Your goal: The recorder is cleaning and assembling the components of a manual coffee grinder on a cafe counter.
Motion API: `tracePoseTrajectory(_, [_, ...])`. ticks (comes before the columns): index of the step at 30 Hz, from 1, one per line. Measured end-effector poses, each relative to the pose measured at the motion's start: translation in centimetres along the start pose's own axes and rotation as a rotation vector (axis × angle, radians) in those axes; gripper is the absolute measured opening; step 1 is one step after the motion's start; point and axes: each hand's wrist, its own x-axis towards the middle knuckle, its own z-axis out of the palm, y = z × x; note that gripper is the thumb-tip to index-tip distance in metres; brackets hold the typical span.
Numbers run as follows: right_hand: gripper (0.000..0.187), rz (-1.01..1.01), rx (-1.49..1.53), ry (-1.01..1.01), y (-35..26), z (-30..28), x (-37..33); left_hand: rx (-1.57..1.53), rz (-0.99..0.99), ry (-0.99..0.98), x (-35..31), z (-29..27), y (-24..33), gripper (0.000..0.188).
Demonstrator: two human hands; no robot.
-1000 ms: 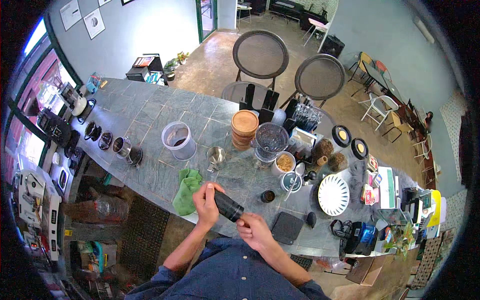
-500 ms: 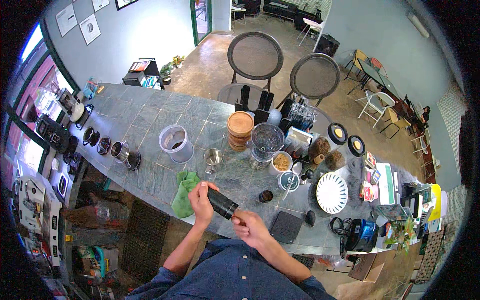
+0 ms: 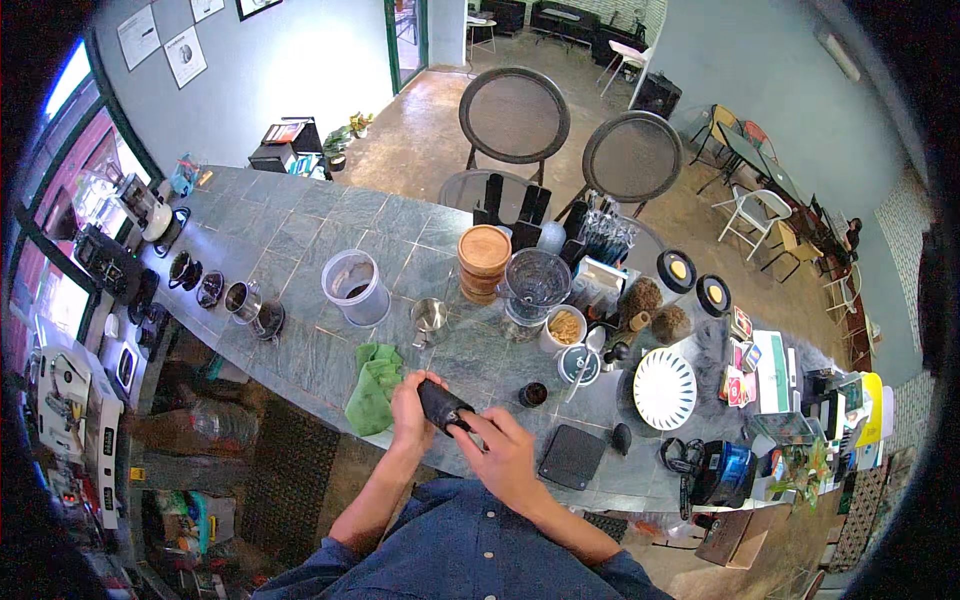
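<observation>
In front of my chest, a black cylinder that looks like a hand coffee grinder is tilted, its lower end toward the right. My left hand is wrapped round its upper part. The fingers of my right hand grip its lower end; exactly what the fingertips press on is partly hidden. A green cloth lies just beyond my left hand. On the counter past my right hand stand a small black cup with dark contents and a flat black scale.
The grey tiled counter holds a clear tub, a metal pitcher, stacked wooden lids, a glass dripper and a striped plate. Several coffee vessels stand at left; a black blower bulb sits right of the scale.
My right hand has shifted its hold at the grinder's lower end, the fingers now bent over it from above. The grinder has tilted slightly. The counter things stay put.
</observation>
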Motion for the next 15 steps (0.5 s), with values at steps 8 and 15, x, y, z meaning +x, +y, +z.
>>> tracePoseTrajectory(8, [0.017,1.143,1.159,-0.309,4.1,1.7,-1.2,0.280,0.537,-0.054,0.1,-0.5,0.9,0.039])
tracePoseTrajectory(15, [0.018,0.159,0.093,-0.017,0.2,0.4,-0.2,0.244,0.491,-0.030,-0.2,0.4,1.3,0.040])
